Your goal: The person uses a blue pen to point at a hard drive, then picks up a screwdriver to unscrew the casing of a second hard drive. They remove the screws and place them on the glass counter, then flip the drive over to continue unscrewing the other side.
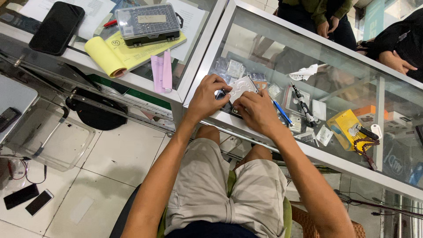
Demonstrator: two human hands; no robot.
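- glass-topped display surface with metal edges runs across the upper part of the view, above a white tiled floor.
- a silver hard drive lies flat on the glass near the surface's near edge, just right of the metal divider between the two glass panes.
- the left hand curls over the drive's left side, its grip pressed together on the drive's edge.
- the right hand rests on the drive's near right corner, fingertips pressed down on it; both hands touch the drive.
- a blue pen lies just right of the right hand, and a screwdriver lies farther right on the glass.
- a clear bit case sits on a yellow pad on the left pane, toward its far edge.
- a black phone lies at the far left corner.
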